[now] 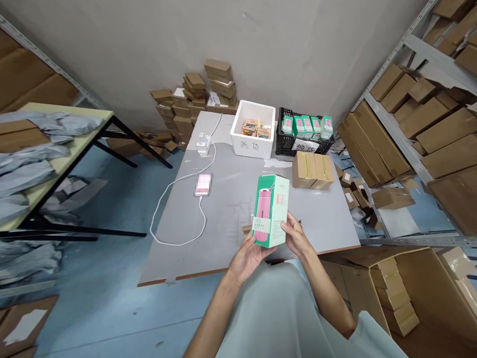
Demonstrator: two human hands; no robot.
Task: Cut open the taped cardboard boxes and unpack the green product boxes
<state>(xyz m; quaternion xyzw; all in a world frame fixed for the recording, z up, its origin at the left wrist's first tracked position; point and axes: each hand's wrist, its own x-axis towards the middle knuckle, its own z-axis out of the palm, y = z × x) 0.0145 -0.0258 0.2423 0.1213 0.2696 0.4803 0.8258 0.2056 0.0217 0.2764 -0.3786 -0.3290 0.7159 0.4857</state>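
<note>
A green and white product box with a pink bottle printed on its front is held up over the near edge of the grey table. My left hand grips its lower left corner from below, fingers under the base. On the box's right side, my right hand presses with its thumb on the white face. Part of a small brown cardboard piece shows behind the box; the rest of it is hidden. Two brown cartons stand side by side on the table, beyond my right hand.
A white foam bin holds small packs, beside a black crate of similar green boxes. A phone is on a white cable left. A large open carton stands at right, near loaded shelves.
</note>
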